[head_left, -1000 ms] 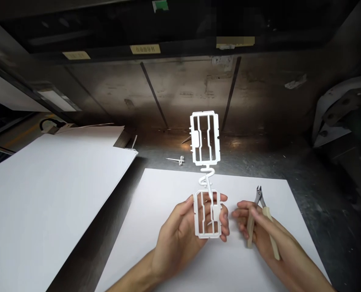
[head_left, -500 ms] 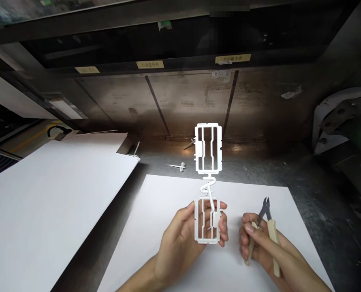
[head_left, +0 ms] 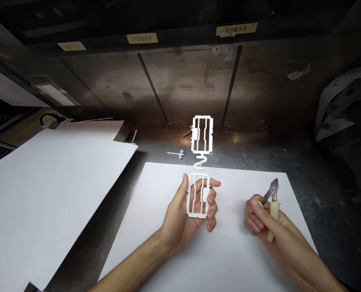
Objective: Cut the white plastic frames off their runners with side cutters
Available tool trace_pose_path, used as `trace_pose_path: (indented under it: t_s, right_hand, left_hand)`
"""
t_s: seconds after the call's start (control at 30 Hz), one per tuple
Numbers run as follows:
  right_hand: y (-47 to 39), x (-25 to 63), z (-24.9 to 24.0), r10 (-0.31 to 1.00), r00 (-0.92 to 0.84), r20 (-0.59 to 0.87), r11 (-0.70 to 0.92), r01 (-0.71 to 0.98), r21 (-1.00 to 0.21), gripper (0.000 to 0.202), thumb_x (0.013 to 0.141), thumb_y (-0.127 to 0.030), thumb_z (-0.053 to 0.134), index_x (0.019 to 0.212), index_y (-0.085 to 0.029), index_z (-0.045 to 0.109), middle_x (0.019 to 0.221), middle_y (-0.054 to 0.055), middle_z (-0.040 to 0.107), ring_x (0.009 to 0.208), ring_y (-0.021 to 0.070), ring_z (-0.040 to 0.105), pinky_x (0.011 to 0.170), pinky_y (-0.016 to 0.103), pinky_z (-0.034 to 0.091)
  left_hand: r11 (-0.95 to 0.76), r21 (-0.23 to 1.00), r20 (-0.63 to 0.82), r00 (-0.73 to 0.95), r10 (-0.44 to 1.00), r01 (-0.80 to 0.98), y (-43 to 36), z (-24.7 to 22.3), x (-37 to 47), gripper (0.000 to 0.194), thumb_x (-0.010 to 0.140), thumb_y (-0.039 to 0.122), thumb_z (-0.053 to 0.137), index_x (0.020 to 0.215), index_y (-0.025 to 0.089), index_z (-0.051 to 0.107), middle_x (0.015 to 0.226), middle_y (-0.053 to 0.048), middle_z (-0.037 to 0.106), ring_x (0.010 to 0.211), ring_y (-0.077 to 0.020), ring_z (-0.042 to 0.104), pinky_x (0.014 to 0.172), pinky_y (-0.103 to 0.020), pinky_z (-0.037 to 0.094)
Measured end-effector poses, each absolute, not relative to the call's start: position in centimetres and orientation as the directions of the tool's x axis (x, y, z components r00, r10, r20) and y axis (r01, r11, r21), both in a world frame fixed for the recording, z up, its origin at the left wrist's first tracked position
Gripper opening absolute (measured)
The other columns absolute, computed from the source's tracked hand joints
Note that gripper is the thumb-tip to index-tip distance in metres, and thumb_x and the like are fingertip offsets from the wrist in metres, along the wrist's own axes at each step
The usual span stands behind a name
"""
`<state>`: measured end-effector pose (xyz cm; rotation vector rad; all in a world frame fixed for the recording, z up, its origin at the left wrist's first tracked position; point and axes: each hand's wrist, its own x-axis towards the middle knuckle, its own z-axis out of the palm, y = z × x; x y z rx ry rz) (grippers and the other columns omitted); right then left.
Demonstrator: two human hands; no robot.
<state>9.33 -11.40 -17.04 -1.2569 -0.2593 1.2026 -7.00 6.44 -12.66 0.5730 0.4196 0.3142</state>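
Observation:
My left hand (head_left: 180,221) is closed on a white plastic moulding, two slotted rectangular frames joined by a wavy runner (head_left: 200,162). The lower frame (head_left: 189,198) lies between thumb and fingers, index finger stretched out behind it. Beyond the hand, the upper frame (head_left: 211,136) stands free. To the right, my right hand (head_left: 267,221) grips side cutters (head_left: 273,192) with cream handles, jaws pointing up and away from me. The cutters are apart from the moulding. Fingers hide one handle almost wholly.
A white sheet (head_left: 229,251) lies under both hands on the dark metal bench (head_left: 256,150). Behind it are a white sprue piece (head_left: 180,154) and another pointed piece (head_left: 185,133). Large white sheets (head_left: 61,178) are at left; a metal panel (head_left: 186,85) rises behind.
The moulding has turned in my left hand and sits farther from me; its straight sprue stem no longer shows. The cutters have turned, and their jaws look closer together. The camera view has shifted.

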Motion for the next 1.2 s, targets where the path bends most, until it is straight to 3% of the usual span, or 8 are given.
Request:
trace_pose_path:
  t_s: [0.13, 0.27, 0.37, 0.47, 0.67, 0.83, 1.03, 1.2]
  right_hand:
    - [-11.4, 9.6, -17.1, 0.808, 0.395, -0.437, -0.178, -0.543, -0.821, 0.056, 0.113, -0.061, 0.072, 0.087, -0.021, 0.042, 0.084, 0.0, 0.034, 0.077, 0.0195, 0.035, 0.074, 0.028, 0.042]
    - [-11.3, 9.8, -16.7, 0.814, 0.368, -0.449, -0.174, -0.584, -0.793, 0.058, 0.11, -0.059, 0.077, 0.086, -0.022, 0.039, 0.08, -0.002, 0.029, 0.071, 0.0187, 0.029, 0.065, 0.028, 0.038]
    - [-11.3, 9.7, -16.4, 0.79, 0.401, -0.464, -0.165, -0.59, -0.79, 0.06, 0.108, -0.056, 0.081, 0.086, -0.022, 0.037, 0.078, -0.003, 0.025, 0.069, 0.0183, 0.024, 0.061, 0.027, 0.034]
    - [-11.5, 9.6, -16.1, 0.774, 0.444, -0.451, -0.164, -0.548, -0.82, 0.058, 0.109, -0.05, 0.081, 0.086, -0.022, 0.036, 0.079, -0.002, 0.026, 0.069, 0.0183, 0.024, 0.063, 0.028, 0.032]
    - [-11.6, 9.6, -15.2, 0.743, 0.533, -0.404, -0.133, -0.474, -0.87, 0.067, 0.103, -0.044, 0.089, 0.08, -0.021, 0.03, 0.076, -0.003, 0.023, 0.066, 0.0168, 0.021, 0.06, 0.032, 0.023]
    - [-11.9, 9.7, -14.8, 0.73, 0.547, -0.409, -0.145, -0.461, -0.876, 0.066, 0.101, -0.042, 0.091, 0.08, -0.021, 0.032, 0.075, -0.003, 0.021, 0.066, 0.0168, 0.023, 0.06, 0.032, 0.024]
    - [-12.1, 9.6, -14.5, 0.721, 0.564, -0.403, -0.151, -0.44, -0.885, 0.071, 0.098, -0.045, 0.094, 0.076, -0.02, 0.031, 0.076, -0.002, 0.021, 0.065, 0.0168, 0.023, 0.058, 0.033, 0.024]
    - [-12.0, 9.4, -14.2, 0.718, 0.563, -0.409, -0.156, -0.442, -0.883, 0.07, 0.098, -0.043, 0.094, 0.075, -0.021, 0.032, 0.076, -0.002, 0.021, 0.065, 0.0176, 0.023, 0.059, 0.033, 0.026]
  left_hand:
    - [0.777, 0.612, -0.298, 0.867, 0.4, -0.148, 6.3, -12.3, -7.0, 0.043, 0.116, 0.057, 0.052, 0.121, 0.017, 0.067, 0.102, -0.003, 0.056, 0.065, -0.0073, 0.053, 0.056, -0.017, 0.046]
    - [0.686, 0.719, -0.229, 0.895, 0.384, -0.111, 6.4, -12.5, -7.0, 0.031, 0.112, 0.045, 0.067, 0.104, 0.018, 0.054, 0.093, 0.0, 0.062, 0.056, -0.0039, 0.049, 0.053, -0.015, 0.038]
    - [0.599, 0.799, -0.215, 0.902, 0.375, -0.059, 6.5, -12.3, -7.1, 0.03, 0.111, 0.038, 0.072, 0.102, 0.018, 0.05, 0.089, -0.001, 0.066, 0.067, -0.0072, 0.061, 0.061, -0.015, 0.045]
    - [0.598, 0.802, -0.251, 0.902, 0.351, -0.009, 6.5, -12.1, -7.2, 0.026, 0.111, 0.033, 0.071, 0.107, 0.018, 0.051, 0.096, -0.002, 0.065, 0.079, -0.0101, 0.07, 0.076, -0.02, 0.052]
    - [0.576, 0.812, -0.354, 0.863, 0.362, 0.091, 6.6, -12.0, -6.9, 0.027, 0.114, 0.044, 0.063, 0.12, 0.021, 0.05, 0.103, -0.003, 0.066, 0.073, -0.0127, 0.066, 0.069, -0.024, 0.05]
    - [0.621, 0.776, -0.318, 0.783, 0.535, -0.109, 6.9, -11.6, -6.5, 0.043, 0.12, 0.046, 0.035, 0.141, 0.015, 0.058, 0.105, -0.011, 0.067, 0.079, -0.0172, 0.063, 0.074, -0.027, 0.055]
    - [0.695, 0.698, -0.329, 0.783, 0.529, -0.176, 7.6, -11.6, -7.0, 0.065, 0.12, 0.057, 0.031, 0.144, 0.012, 0.072, 0.119, -0.015, 0.066, 0.095, -0.0209, 0.067, 0.087, -0.028, 0.059]
    - [0.688, 0.709, -0.364, 0.757, 0.543, -0.152, 7.5, -11.9, -7.2, 0.062, 0.119, 0.057, 0.037, 0.14, 0.014, 0.076, 0.11, -0.012, 0.067, 0.089, -0.017, 0.062, 0.083, -0.025, 0.056]
